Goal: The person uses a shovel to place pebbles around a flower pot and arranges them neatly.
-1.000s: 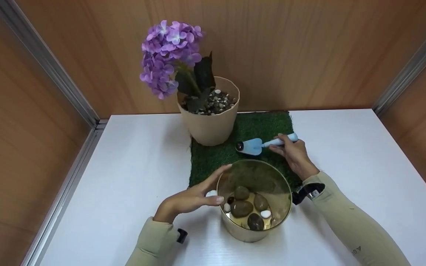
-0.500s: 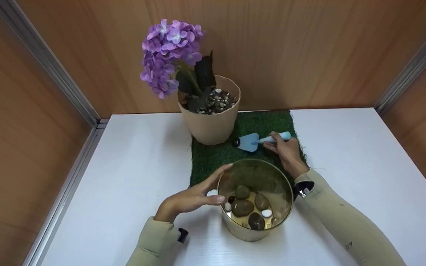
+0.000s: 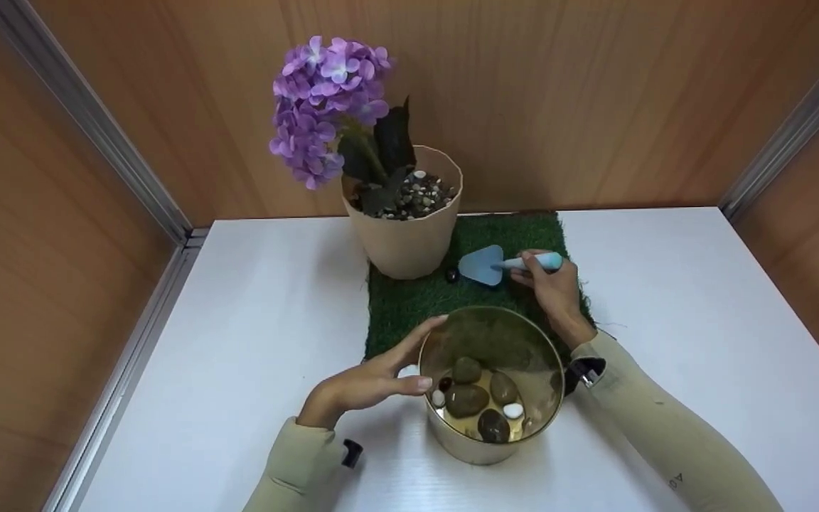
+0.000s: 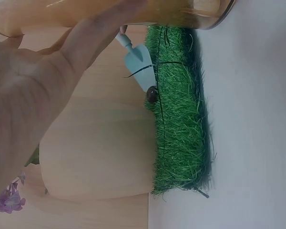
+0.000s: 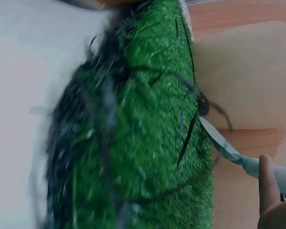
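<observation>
My right hand (image 3: 550,284) grips the handle of a small blue garden trowel (image 3: 481,266), its blade pointing left over the green turf mat. Just off the blade's tip lies a dark, shiny pebble (image 3: 452,274) on the turf, near the foot of the flowerpot; the right wrist view shows the same pebble (image 5: 203,104) right by the trowel's tip. My left hand (image 3: 370,380) holds the left side of a gold metal pot (image 3: 473,451), thumb and fingers spread at its rim. Inside that pot are several brown stones (image 3: 466,400) and a few small white and dark ones.
A beige flowerpot (image 3: 409,249) with purple hydrangea blooms (image 3: 324,107) and gravel stands at the back on the artificial turf mat (image 3: 409,313). The white table (image 3: 260,320) is bounded by wooden panels (image 3: 594,107) at the back and sides.
The trowel has shifted left and then tipped over at the turf. The dark pebble, earlier on its blade, now lies off the tip on the mat. My left hand stays put.
</observation>
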Action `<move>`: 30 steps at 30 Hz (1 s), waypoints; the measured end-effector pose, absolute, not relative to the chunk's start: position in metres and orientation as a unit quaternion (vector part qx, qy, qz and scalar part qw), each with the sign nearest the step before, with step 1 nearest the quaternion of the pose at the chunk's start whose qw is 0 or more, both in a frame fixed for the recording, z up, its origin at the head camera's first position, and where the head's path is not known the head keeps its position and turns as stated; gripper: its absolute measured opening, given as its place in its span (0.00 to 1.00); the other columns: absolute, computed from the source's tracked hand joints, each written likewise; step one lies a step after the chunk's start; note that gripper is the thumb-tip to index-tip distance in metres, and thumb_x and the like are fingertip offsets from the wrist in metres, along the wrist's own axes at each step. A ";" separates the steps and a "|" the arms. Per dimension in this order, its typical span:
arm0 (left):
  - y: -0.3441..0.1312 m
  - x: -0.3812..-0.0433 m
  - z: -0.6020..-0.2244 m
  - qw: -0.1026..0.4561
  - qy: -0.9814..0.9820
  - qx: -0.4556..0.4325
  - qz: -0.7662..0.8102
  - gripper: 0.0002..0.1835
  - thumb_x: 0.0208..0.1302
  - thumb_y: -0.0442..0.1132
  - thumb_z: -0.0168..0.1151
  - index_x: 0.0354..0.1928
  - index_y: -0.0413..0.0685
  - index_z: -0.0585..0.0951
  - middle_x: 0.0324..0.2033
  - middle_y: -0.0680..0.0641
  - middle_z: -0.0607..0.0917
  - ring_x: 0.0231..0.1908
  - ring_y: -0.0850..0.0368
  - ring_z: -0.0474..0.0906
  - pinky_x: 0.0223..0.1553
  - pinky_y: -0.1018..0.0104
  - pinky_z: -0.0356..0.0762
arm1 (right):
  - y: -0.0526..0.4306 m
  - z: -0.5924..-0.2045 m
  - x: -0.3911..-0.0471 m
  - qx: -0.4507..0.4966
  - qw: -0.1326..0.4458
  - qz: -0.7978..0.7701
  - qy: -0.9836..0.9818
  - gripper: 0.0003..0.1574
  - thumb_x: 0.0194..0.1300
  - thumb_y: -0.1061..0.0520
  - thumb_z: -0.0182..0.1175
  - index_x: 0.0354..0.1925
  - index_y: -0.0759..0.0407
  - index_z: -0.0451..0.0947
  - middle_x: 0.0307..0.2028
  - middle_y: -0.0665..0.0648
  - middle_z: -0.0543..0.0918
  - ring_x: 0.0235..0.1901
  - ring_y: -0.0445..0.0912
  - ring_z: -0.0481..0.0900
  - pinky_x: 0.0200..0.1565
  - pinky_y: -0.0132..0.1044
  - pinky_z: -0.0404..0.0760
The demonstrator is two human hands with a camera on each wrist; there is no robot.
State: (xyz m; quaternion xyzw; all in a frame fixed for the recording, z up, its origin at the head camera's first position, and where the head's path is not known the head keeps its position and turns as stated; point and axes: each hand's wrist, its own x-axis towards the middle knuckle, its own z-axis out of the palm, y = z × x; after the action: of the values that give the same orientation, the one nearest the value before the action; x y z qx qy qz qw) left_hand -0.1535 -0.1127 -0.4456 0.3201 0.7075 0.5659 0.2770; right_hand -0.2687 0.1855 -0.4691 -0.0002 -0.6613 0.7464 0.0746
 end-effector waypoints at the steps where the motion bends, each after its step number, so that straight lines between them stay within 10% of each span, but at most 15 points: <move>1: -0.113 -0.153 -0.445 0.278 0.706 0.321 0.567 0.41 0.61 0.62 0.54 0.70 0.77 0.43 0.69 0.66 0.43 0.68 0.56 0.47 0.59 0.36 0.49 | 0.187 -0.467 -0.267 0.008 0.080 0.741 -0.666 0.20 0.66 0.59 0.57 0.48 0.75 0.73 0.45 0.76 0.75 0.42 0.61 0.80 0.44 0.44 0.77; 30: -0.113 -0.154 -0.448 0.269 0.707 0.329 0.565 0.42 0.62 0.59 0.55 0.71 0.75 0.42 0.70 0.65 0.42 0.69 0.57 0.42 0.60 0.38 0.46 | 0.269 -0.413 -0.206 0.029 0.021 0.817 -0.575 0.30 0.69 0.53 0.52 0.55 0.80 0.64 0.48 0.69 0.75 0.43 0.56 0.81 0.49 0.42 0.73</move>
State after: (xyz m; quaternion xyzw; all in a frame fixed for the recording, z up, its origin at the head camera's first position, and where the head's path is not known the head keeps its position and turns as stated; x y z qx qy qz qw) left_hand -0.1542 -0.1129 -0.4485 0.3287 0.7074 0.5652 0.2685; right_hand -0.2062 0.2688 -0.4128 0.0289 -0.5751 0.8173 0.0211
